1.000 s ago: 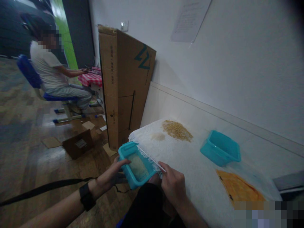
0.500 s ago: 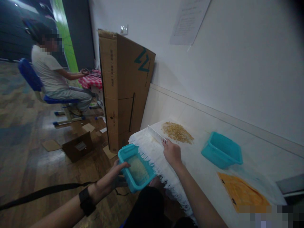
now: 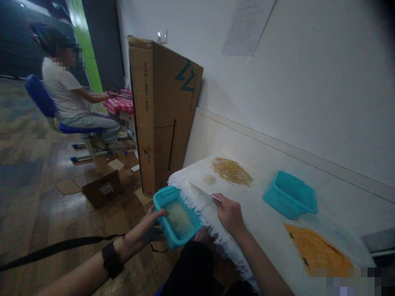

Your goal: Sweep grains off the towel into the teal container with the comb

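My left hand (image 3: 154, 226) grips a small teal plastic box (image 3: 196, 225) at the cloth's edge, thumb over its rim. Pale grains (image 3: 179, 220), like rice, cover the box's bottom. Closed around one end of a white flat slotted strip (image 3: 202, 191), my right hand (image 3: 230, 211) holds it edge-on over the white fringed cloth (image 3: 185, 176). A small patch of pale grains (image 3: 208, 179) lies just beyond the strip. Farther back is a heap of yellow beans (image 3: 233, 170), like soybeans.
Another teal box (image 3: 288, 195) stands to the right, near an orange packet (image 3: 317, 248). A tall cardboard box (image 3: 168, 115) rises beyond the table's left end. Flattened cardboard (image 3: 103, 189) lies on the floor. A person (image 3: 68, 94) sits at a checked-cloth table.
My right hand has moved slightly toward me and right with the slotted strip, now turned edge-on. The pale grain patch behind it now shows. My left hand and its box are nearly still.
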Demonstrator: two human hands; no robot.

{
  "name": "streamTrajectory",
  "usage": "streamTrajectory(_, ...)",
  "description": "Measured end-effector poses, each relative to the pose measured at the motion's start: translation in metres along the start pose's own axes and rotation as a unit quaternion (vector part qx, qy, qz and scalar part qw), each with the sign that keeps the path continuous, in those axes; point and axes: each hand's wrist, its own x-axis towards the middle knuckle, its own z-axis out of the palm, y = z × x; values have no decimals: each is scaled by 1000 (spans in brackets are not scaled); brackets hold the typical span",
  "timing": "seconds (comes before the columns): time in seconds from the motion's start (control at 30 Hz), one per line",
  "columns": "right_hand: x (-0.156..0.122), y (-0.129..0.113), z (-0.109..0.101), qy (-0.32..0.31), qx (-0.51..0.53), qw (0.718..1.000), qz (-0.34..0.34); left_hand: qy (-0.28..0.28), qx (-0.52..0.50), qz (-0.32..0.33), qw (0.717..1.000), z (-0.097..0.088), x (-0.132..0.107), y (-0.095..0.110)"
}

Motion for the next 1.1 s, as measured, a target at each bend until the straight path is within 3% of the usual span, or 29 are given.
streamTrajectory(0.2,15,4,7,36,-8,999,37,6,0,-4,1000,-2,3,-2)
streamTrajectory(0.4,29,-1,19,24,3,999,30,2,-4,2,1000,-4,4,-3)
streamTrajectory(0.63,6,-11,8,0,42,999,-5,-8,-13,8,1000,-6,3,-1)
streamTrajectory(0.83,-6,-25,1,38,66,997,-30,-6,-1,3,1000,-5,6,-5)
streamTrajectory(1.1,-34,-22,-17,116,-81,990,0,-7,1,9,1000,-6,7,-7)
